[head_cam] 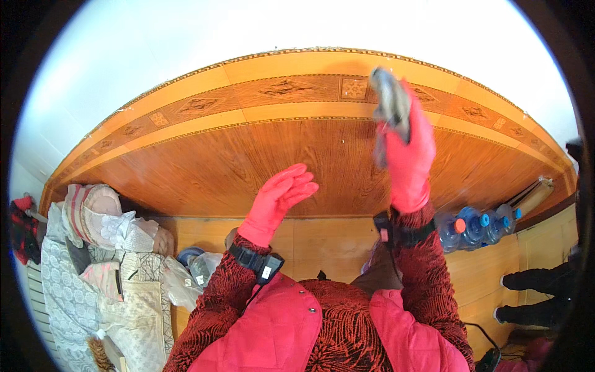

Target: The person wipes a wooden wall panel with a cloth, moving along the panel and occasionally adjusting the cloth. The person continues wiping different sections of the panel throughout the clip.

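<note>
My right hand (411, 156), in a red-pink glove, grips a grey cloth (393, 100). It is raised in front of the inlay-patterned border (297, 88) of a wood-look wall panel (260, 153). Both hand and cloth look slightly blurred, and whether the cloth touches the panel I cannot tell. Lower and to the left, my left hand (281, 197) wears a matching glove and holds nothing. Its fingers are extended, slightly bent and near one another, in front of the panel's lower part. Each wrist carries a black strap; a small black device (269, 269) sits on the left one.
At left, a lace-covered surface (69, 283) bears folded textiles and cushions (100, 204). Plastic bags (181, 281) lie beside it. Several large plastic water bottles (472, 228) stand at the panel's right end. A person's dark-clothed legs (539, 281) are on the wood-look floor (320, 246) at right.
</note>
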